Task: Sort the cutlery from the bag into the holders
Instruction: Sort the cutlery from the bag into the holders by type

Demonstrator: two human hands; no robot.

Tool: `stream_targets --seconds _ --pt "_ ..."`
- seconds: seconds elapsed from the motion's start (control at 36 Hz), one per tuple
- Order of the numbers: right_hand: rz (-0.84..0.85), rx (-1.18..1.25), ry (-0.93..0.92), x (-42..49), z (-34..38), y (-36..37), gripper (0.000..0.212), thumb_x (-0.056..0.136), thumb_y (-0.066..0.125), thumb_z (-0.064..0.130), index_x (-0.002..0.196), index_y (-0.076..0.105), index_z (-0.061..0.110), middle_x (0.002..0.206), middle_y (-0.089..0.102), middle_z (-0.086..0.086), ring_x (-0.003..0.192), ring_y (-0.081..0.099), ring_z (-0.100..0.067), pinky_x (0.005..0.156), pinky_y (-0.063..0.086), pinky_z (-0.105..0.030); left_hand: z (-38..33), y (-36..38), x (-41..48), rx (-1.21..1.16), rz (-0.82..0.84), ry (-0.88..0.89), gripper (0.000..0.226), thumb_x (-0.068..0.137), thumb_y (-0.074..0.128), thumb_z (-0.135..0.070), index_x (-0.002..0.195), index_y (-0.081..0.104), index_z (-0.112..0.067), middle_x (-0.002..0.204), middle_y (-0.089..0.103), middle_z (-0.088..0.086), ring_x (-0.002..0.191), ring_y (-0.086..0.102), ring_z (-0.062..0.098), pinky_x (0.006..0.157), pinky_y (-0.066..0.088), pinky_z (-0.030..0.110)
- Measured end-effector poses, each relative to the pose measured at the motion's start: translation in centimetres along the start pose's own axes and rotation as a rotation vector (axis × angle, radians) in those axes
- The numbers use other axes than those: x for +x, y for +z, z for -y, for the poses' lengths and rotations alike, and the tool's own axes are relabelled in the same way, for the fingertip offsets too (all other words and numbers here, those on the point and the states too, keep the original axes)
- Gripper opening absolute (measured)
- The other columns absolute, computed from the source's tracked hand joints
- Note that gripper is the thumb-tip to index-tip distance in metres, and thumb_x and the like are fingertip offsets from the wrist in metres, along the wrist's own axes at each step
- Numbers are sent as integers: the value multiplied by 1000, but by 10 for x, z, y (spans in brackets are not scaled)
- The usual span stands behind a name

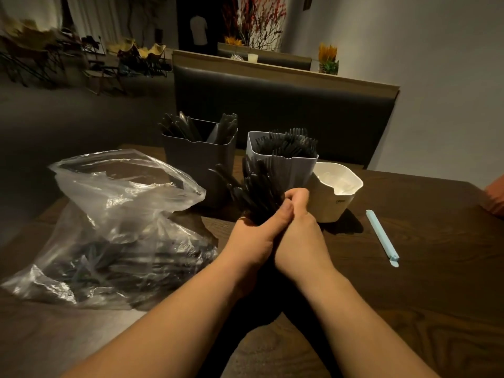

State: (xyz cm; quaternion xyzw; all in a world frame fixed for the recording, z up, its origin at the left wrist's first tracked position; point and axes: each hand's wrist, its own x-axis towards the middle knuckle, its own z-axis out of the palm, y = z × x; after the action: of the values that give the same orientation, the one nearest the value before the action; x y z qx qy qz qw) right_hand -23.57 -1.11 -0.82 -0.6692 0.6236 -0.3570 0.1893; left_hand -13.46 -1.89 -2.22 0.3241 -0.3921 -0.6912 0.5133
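While the left hand (256, 236) and right hand (297, 233) grip one bundle of black cutlery (259, 186) just before the dark holder (191, 170) and fork holder (300, 170), sorting appears mid-course; the bag (114, 208) holds more. Next: confirm type, lower into matching holder.

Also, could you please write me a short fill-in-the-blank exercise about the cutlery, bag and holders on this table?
1. The cutlery bundle gripped by the left hand and right hand is ____ in colour.
2. The clear plastic bag lies to the ____ of both hands.
3. The forks in the light grey holder stand with tines pointing ____.
4. The blue clip lies on the table, ____ of the white holder.
Missing words: black; left; up; right.
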Motion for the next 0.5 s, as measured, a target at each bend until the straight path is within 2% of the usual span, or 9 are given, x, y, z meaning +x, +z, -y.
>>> stream_targets --seconds 0.11,0.19,0.33,0.39,0.5 --pt "-4 -130 -88 -1 6 9 41 98 52 15 107 16 33 78 45 12 81 58 -19 71 46 -32 1 -4 4 33 -104 61 34 75 73 -41 96 77 -15 87 77 3 86 73 13 71 54 27" --pt "-15 -173 -117 -1 7 11 41 98 52 15 113 17 30 75 43 12 75 53 -18 69 42 -31 1 -6 5 40 -137 84 14 90 70 -28 90 77 -16 84 77 0 81 73 9 66 54 21" --pt "3 -250 -164 1 7 10 48 94 56 17 120 18 29 75 46 11 72 55 -20 67 42 -33 0 -6 6 13 -165 109 14 93 67 -21 98 75 -10 82 75 -1 80 71 9 66 54 20" --pt "12 -304 -197 0 9 10 50 92 57 18 120 17 30 81 48 10 74 56 -21 66 42 -32 1 -6 7 6 -214 100 17 92 69 -24 98 75 -9 83 75 -1 80 72 9 66 54 20" --pt "-3 -425 -221 -1 14 9 50 93 56 24 130 24 26 112 50 1 86 62 -29 62 38 -33 -1 -8 10 -21 -297 17 24 89 73 -34 89 75 -10 77 74 0 74 71 11 61 54 23"
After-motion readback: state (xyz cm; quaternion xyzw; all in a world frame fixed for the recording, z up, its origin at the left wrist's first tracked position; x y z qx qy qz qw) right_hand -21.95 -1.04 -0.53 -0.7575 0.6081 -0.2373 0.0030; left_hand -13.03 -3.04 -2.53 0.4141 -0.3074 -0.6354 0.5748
